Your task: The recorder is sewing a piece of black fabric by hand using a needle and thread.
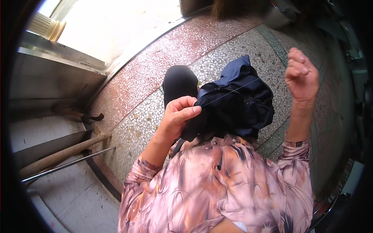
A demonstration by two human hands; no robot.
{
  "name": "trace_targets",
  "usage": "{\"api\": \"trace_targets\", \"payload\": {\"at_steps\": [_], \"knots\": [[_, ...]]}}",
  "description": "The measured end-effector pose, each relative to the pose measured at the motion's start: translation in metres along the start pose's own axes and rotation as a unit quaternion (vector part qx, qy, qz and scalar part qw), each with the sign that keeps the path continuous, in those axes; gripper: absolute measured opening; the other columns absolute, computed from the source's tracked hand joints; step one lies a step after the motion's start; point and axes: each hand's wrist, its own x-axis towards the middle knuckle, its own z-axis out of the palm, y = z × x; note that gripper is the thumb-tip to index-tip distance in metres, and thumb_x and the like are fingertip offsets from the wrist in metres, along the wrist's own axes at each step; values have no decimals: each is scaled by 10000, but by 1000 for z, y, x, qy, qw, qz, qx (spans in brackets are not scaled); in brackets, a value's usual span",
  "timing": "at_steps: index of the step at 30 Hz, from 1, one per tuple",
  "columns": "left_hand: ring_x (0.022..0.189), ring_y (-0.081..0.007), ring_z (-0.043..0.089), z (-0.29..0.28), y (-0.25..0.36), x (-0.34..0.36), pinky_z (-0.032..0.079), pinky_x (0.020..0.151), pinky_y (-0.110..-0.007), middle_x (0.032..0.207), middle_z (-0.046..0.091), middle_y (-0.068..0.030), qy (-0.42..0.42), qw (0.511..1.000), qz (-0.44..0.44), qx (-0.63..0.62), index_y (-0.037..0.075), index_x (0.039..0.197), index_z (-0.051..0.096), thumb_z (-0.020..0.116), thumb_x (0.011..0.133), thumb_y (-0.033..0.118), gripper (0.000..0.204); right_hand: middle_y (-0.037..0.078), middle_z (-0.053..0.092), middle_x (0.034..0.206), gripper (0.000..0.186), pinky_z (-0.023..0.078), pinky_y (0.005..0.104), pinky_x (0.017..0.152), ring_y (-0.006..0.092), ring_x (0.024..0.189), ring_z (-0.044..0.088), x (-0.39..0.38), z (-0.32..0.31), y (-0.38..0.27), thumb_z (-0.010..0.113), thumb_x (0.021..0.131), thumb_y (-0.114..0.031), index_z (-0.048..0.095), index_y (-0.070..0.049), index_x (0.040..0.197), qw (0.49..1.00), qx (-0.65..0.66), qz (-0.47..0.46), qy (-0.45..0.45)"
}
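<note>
A dark navy garment [229, 105] with a lighter blue panel lies bunched over my lap. My left hand [178, 114] pinches its left edge between thumb and forefinger. From those fingertips a thin pale thread [233, 91] runs taut up and to the right across the cloth. It leads toward my right hand [301, 75], which is raised off to the right with curled fingers closed on the thread. The far stretch of thread fades from sight, and whether a needle is in those fingers is hidden.
My black-clad knee [180, 81] shows beside the cloth, above a speckled stone floor [136, 128]. To the left, a wooden pole [66, 153] and a thin metal rod [70, 165] lie by grey metal steps or ledges. A pale bucket [279, 15] stands at the far right.
</note>
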Motion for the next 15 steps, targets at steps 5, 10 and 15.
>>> {"api": "trace_targets", "payload": {"at_steps": [5, 10, 15], "knots": [[752, -81, 627, -21, 11, 1, 505, 689, -211, 860, 667, -24, -6, 1000, -1, -5, 34, 936, 634, 659, 836, 42, 104, 84, 359, 690, 205, 478, 507, 921, 160, 529, 379, -33, -26, -159, 283, 954, -45, 388, 31, 795, 966, -91, -239, 21], [749, -83, 631, -38, 15, -2, 508, 692, -216, 858, 670, -23, -9, 1000, -1, 8, 36, 923, 640, 656, 829, 34, 95, 76, 287, 672, 179, 362, 578, 1052, 159, 490, 313, -91, -64, -333, 273, 926, 0, 354, 53, 776, 884, -221, -404, 83], [738, -79, 625, -49, 18, 0, 502, 688, -210, 846, 666, -16, -14, 1000, -7, 1, 38, 920, 639, 653, 823, 31, 98, 45, 240, 655, 269, 296, 606, 1079, 143, 501, 276, -173, -73, -464, 222, 948, -57, 323, 191, 972, 801, -342, -471, 136]]}}
